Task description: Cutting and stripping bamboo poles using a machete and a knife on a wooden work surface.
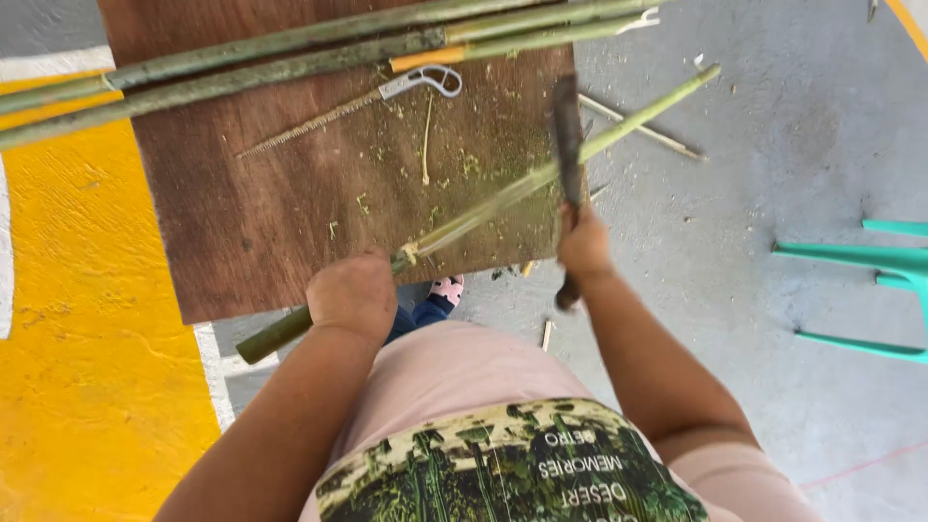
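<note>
Bamboo stalk [541,174] runs diagonally across board's [242,242] near-right corner, clenched low by left hand [353,290]; right hand [583,246] grips dark blade [567,145] crossing it, up-stalk from that grip.

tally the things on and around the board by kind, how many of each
bamboo poles: 4, three at the board's far edge and one in the left hand
handsaw: 1
blade in the right hand: 1
wooden board: 1
loose thin sticks: 2
total: 9
</note>
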